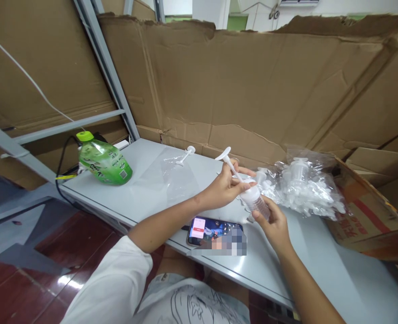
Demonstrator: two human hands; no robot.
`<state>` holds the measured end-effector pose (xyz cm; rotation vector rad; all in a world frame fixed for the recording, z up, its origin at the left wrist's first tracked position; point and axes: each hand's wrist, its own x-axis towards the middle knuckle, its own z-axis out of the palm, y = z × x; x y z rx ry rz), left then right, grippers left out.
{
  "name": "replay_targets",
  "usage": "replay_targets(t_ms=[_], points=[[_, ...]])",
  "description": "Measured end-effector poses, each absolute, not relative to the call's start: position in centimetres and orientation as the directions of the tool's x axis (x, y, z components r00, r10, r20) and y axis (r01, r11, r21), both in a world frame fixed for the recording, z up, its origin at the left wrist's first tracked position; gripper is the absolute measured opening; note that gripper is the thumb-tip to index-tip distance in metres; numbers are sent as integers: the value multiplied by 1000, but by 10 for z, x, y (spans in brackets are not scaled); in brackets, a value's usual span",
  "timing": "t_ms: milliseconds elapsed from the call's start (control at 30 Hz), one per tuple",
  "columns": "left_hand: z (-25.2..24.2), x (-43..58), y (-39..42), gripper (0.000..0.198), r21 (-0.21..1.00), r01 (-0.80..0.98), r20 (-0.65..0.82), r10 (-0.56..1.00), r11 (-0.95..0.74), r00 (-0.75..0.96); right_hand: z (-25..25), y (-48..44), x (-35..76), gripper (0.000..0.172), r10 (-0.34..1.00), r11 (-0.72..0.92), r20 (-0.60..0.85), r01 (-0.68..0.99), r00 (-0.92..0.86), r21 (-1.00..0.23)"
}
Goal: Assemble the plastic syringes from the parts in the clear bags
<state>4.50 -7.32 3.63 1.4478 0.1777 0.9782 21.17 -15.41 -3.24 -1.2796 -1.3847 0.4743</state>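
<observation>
- While I watch from far away, my left hand (234, 180) is part closed, with its fingers pinching a thin white rod (234, 170) that has a round, flat end.
- My right hand (275, 220) is curled around a clear tube (260, 207) with rings on it. I hold the tube tilted, up over the bench (263, 265).
- The rod lines up with the white top (251, 194) of the tube. A long bit sticks out, and my fingers hide where they meet, so I cannot tell how far in it goes.
- I think this one is only part done: the two parts are together, but the rod does not look pushed all the way down.
- One loose rod (186, 155) lies on the far side of the bench, not used.
- Many white parts fill a clear bag (312, 189) at the right. I cannot tell if those are done or waiting.
</observation>
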Motion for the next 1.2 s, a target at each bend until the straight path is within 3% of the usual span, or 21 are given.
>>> replay_targets(t_ms=[133, 367, 467, 567, 667, 833, 1033, 1200], points=[[34, 45, -71, 36, 889, -416, 429, 658, -189, 619, -34, -154, 212, 40, 898, 302, 398, 394, 187, -868], [27, 56, -73, 35, 888, -404, 422, 733, -218, 533, -36, -157, 206, 43, 807, 286, 537, 632, 246, -720], [24, 60, -74, 35, 891, -407, 409, 752, -204, 518, -32, -158, 207, 41, 805, 280, 537, 636, 253, -719], [24, 60, -74, 36, 890, -408, 415, 739, -206, 531, -30, -158, 209, 40, 860, 260, 433, 496, 272, -828], [27, 56, -73, 37, 892, -399, 420, 715, -212, 558, -28, -158, 211, 42, 948, 178, 238, 270, 212, -946], [27, 49, -66, 36, 890, -397, 443, 636, -226, 631, -24, -157, 207, 45, 999, 36, 35, -32, 33, -999], [25, 45, -61, 37, 888, -400, 448, 620, -225, 645, -20, -159, 203, 45, 995, -101, -97, -146, -35, -984], [25, 44, -61, 38, 902, -356, 425, 640, -243, 640, -18, -159, 199, 44, 987, -136, -119, -169, -108, -976]])
